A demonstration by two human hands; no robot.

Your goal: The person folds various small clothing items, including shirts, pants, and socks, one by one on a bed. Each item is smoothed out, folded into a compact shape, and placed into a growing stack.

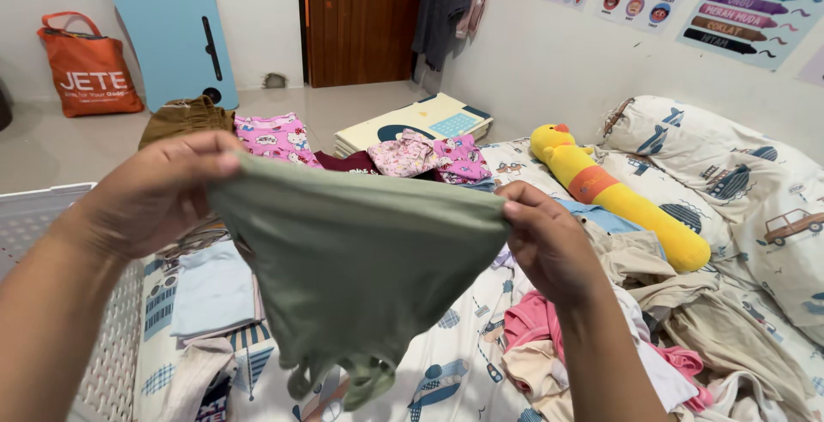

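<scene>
**Green garment held up over a laundry-strewn bed**

Head view: A bed sheet [463,319] printed with cars and boats covers the bed, with loose clothes scattered over it: a pink piece [528,319] and beige pieces [687,302] to the right, and folded stacks near the far edge, including a pink patterned top [273,137] and a brown garment [184,117]. A yellow duck bolster [614,190] lies beside a matching pillow [730,173]. A white laundry basket [34,216] stands at the left edge. Beyond, an orange tote bag [90,70] and a light blue board [176,36] lean on the wall beside a wooden door [360,18].

The sage-green garment [360,259] hangs above the sheet, stretched taut along its top edge, plain and soft, narrowing toward a gathered bottom. The left hand [159,194] pinches its left corner; the right hand [549,246] pinches the right corner.
</scene>
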